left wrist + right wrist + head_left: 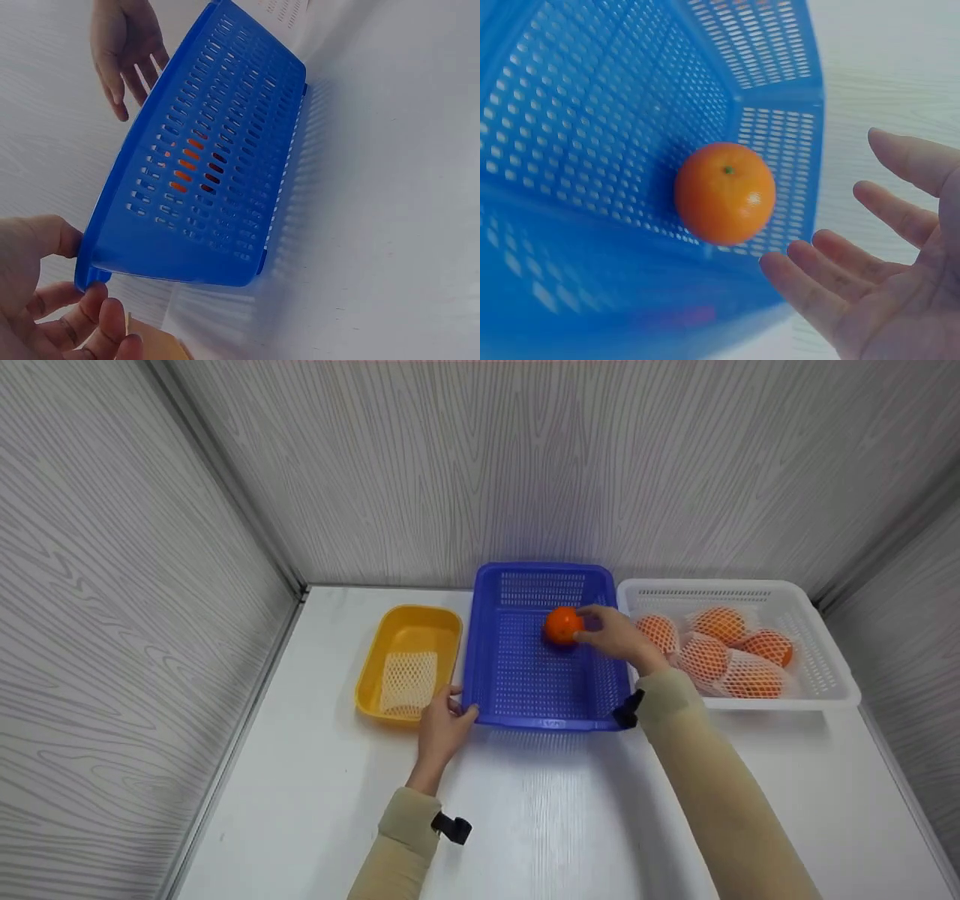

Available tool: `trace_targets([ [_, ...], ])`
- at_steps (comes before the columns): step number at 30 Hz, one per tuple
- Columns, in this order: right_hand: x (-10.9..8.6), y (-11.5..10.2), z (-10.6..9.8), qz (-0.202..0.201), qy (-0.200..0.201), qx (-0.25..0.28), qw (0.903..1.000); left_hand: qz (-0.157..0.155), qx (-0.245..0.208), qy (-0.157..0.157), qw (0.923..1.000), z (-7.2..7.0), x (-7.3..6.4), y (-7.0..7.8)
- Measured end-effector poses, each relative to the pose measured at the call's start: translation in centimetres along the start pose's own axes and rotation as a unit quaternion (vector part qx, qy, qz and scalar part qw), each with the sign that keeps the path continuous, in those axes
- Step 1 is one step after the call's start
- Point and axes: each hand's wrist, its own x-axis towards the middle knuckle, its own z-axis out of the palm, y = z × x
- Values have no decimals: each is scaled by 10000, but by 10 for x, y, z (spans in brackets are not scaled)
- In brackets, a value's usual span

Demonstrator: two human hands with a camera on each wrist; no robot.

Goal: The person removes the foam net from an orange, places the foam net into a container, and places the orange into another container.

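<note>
A bare orange [562,625] lies inside the blue plastic basket [525,686], toward the back right; its green stem end shows in the right wrist view. My right hand [616,637] is above the basket's right side, just beside the fruit. In the right wrist view that hand's fingers [810,296] are spread and apart from the orange. At the basket's front left corner, my left hand [442,727] pinches the rim, thumb on one side and fingers on the other, as the left wrist view shows.
Left of the blue basket stands a yellow tray [365,690] with a white foam net [409,682] inside. To the right, a white basket [821,660] holds several oranges [705,656] in foam nets. Grey wood-grain walls [420,472] enclose the white table [300,780].
</note>
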Motion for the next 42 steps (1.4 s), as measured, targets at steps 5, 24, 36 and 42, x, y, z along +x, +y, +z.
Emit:
trace_targets([
  [5, -14, 9, -19, 56, 160, 96, 9998, 84, -4, -64, 9999, -1, -1, -1],
  [24, -64, 58, -96, 772, 777, 274, 9936, 442, 50, 17, 9990, -1, -3, 0],
  [36, -87, 97, -111, 1285, 888, 121, 9877, 886, 286, 279, 9953, -2, -8, 6],
  [42, -99, 113, -113, 1417, 883, -29, 9860, 1170, 426, 261, 9919, -3, -14, 20],
])
